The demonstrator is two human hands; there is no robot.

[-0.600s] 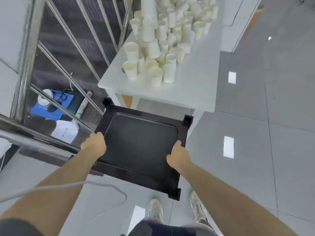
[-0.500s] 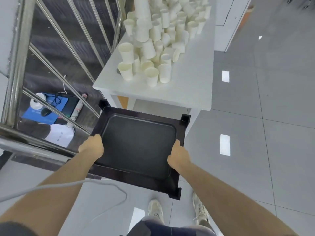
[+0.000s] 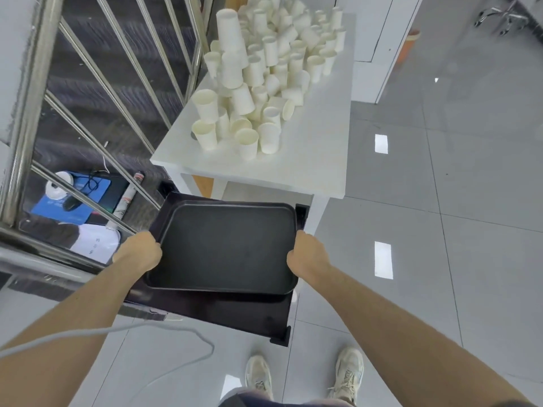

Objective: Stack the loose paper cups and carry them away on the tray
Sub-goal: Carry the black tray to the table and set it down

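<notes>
White table (image 3: 308,160) holds cups (image 3: 258,83); left hand (image 3: 138,255), right hand (image 3: 308,257) grip tray (image 3: 223,245).

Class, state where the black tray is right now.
In the head view, the black tray is low centre, gripped between left hand and right hand, before the white table.

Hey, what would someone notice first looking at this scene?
A big heap of white paper cups covers the far end of the white table, some upright, some tipped. Nearer, the left hand and right hand grip the sides of a bare black tray, held above a dark stand.
</notes>
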